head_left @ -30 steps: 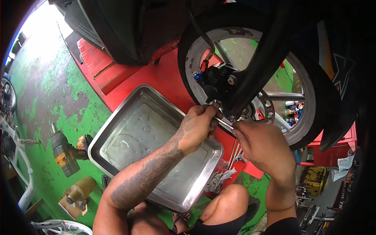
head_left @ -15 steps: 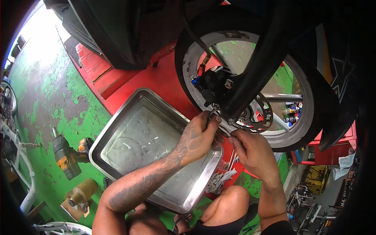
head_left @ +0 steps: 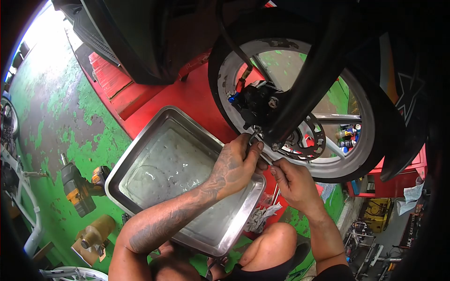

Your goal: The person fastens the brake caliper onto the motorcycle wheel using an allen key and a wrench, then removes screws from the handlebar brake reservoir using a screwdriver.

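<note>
My left hand (head_left: 238, 161) is closed at the lower end of the black fork leg (head_left: 302, 98), just below the brake caliper (head_left: 258, 104). Its thumb and fingers pinch the front part of a slim silver wrench (head_left: 268, 159). The wrench's far end reaches the caliper bolt area, where my fingers partly hide it. My right hand (head_left: 295, 181) grips the near end of the same wrench, thumb on top. Close behind both hands is the brake disc (head_left: 320, 145) on the front wheel (head_left: 344, 164).
A metal tray (head_left: 140, 133) of clear liquid lies under my left forearm. A crumpled rag (head_left: 257, 220) sits by my knee. On the green floor are a cordless impact driver (head_left: 77, 187) and a brownish bottle (head_left: 98, 229). Tools and parts (head_left: 370, 248) crowd the lower right.
My right hand has shifted slightly left and down with the wrench's near end. My left hand stays almost in place at the caliper. The view has moved a little.
</note>
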### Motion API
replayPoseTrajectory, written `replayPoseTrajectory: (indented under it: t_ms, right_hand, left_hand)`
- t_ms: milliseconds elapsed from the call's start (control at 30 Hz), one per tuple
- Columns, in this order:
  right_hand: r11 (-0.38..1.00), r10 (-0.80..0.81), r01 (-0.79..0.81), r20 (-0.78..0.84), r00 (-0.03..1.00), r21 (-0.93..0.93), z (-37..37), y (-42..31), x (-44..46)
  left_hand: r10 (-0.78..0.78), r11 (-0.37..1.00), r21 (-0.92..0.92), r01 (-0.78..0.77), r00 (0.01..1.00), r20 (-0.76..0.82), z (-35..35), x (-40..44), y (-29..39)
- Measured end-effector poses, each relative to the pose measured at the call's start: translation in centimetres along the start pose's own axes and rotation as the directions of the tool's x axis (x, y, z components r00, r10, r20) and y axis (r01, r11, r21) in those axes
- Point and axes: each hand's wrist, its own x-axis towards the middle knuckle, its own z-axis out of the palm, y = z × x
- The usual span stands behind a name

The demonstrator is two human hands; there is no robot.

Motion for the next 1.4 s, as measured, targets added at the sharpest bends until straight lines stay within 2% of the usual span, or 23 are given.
replayPoseTrajectory:
  t_ms: [67,267,567,667,767,867,967,1067,1167,1267,1367,1400]
  right_hand:
    - [0.999,-0.047,0.047,-0.031,0.998,0.001,0.3,0.7,-0.1]
    - [0.999,-0.011,0.013,-0.038,0.999,0.050,1.2,1.1,-0.1]
    - [0.994,-0.108,0.109,-0.119,0.987,0.005,2.2,2.3,-0.4]
    - [0.993,-0.101,0.109,-0.152,0.983,0.045,3.1,3.2,-0.4]
    - [0.996,-0.084,0.089,-0.145,0.986,0.026,2.8,2.3,-0.3]
    - [0.999,-0.016,0.012,-0.078,0.997,-0.044,1.5,0.6,-0.1]
    - [0.976,0.085,-0.081,0.011,0.996,-0.205,-0.1,-0.9,-0.3]
    - [0.929,0.112,-0.074,0.083,0.990,-0.363,-2.3,-2.7,-0.8]
    - [0.977,0.058,-0.021,0.167,0.984,-0.214,-2.6,-1.0,0.0]
    - [1.000,-0.001,0.000,0.065,0.998,0.012,-0.8,1.3,-0.5]
    - [0.999,0.036,-0.033,0.069,0.997,-0.042,-1.4,-1.2,-0.8]
    - [0.995,0.087,-0.081,0.119,0.989,-0.053,-1.9,-2.0,-0.5]
  left_hand:
    - [0.040,0.999,-0.010,-0.040,0.998,-0.043,0.3,0.0,-0.2]
    - [0.087,0.995,0.047,-0.085,0.995,-0.044,-0.1,0.2,-0.7]
    - [0.079,0.996,0.037,-0.078,0.996,-0.039,0.1,0.1,-0.6]
    - [0.092,0.992,0.087,-0.088,0.995,-0.039,0.0,0.3,-0.9]
    - [-0.012,0.998,0.058,0.010,0.999,0.037,-0.5,0.5,-0.5]
    - [-0.026,0.990,-0.134,0.036,0.997,0.076,-0.8,0.6,-1.0]
    - [-0.112,0.917,-0.369,0.150,0.986,0.122,-0.7,0.2,-0.7]
    - [-0.146,0.885,-0.438,0.158,0.987,0.061,0.3,-0.6,-0.4]
    - [-0.117,0.895,-0.427,0.127,0.992,0.050,0.4,-0.8,-1.2]
    - [-0.041,0.984,-0.174,0.045,0.999,0.027,-0.2,-0.3,-1.5]
    - [-0.103,0.939,-0.326,0.109,0.994,0.036,-0.4,-0.4,-1.6]
    - [-0.132,0.921,-0.365,0.133,0.991,0.027,-0.3,-0.7,-1.5]
